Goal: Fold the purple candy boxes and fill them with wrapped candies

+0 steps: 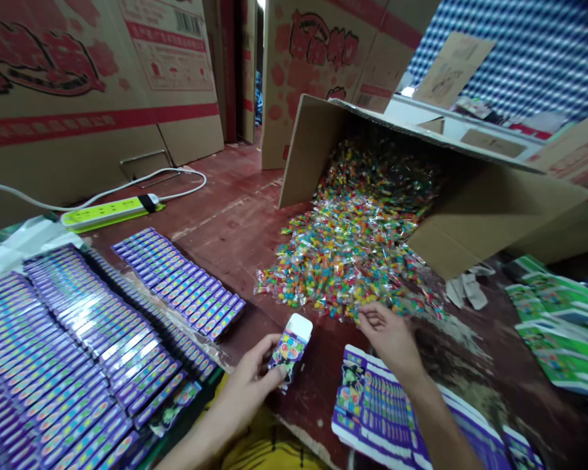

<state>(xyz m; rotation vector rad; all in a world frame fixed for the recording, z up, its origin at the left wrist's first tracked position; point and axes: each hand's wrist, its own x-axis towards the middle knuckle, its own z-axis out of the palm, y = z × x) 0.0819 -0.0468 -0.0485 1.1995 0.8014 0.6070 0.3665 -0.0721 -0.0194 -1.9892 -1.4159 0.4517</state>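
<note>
My left hand (247, 385) grips a small purple printed box (291, 346) with its white flap open at the top, held upright above the red floor. My right hand (389, 334) reaches forward to the near edge of a heap of small clear packets of coloured candy (343, 254), its fingers pinched on the packets there. The heap spills out of a big cardboard carton (470, 215) lying on its side. Under my right forearm lies a stack of flat, unfolded purple boxes (377, 411).
Rows of filled purple boxes (68, 352) cover the left, a shorter row (181, 281) beside them. A green power strip (110, 210) with a white cable lies behind. Green packs (558, 326) lie on the right. Printed cartons (78, 85) stand along the back.
</note>
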